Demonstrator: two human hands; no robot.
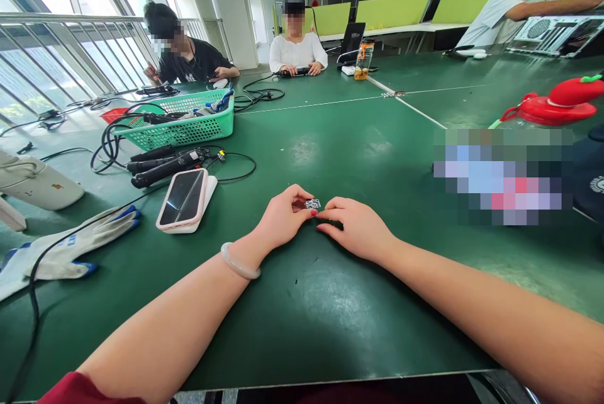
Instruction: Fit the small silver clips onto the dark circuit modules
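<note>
My left hand (282, 218), with a pale bangle on the wrist, pinches a small silvery metal part (312, 204) just above the green table (330, 152). My right hand (356, 225) lies close beside it, fingers curled, its fingertips touching the same part from the right. Both forearms reach in from the bottom edge of the view.
A phone (183, 197) lies on a white pad at my left, with black tools (165, 165), cables and a green basket (189, 124) behind. White work gloves (66, 250) lie at far left. A red bottle (552, 108) stands right. Three people sit at the far side.
</note>
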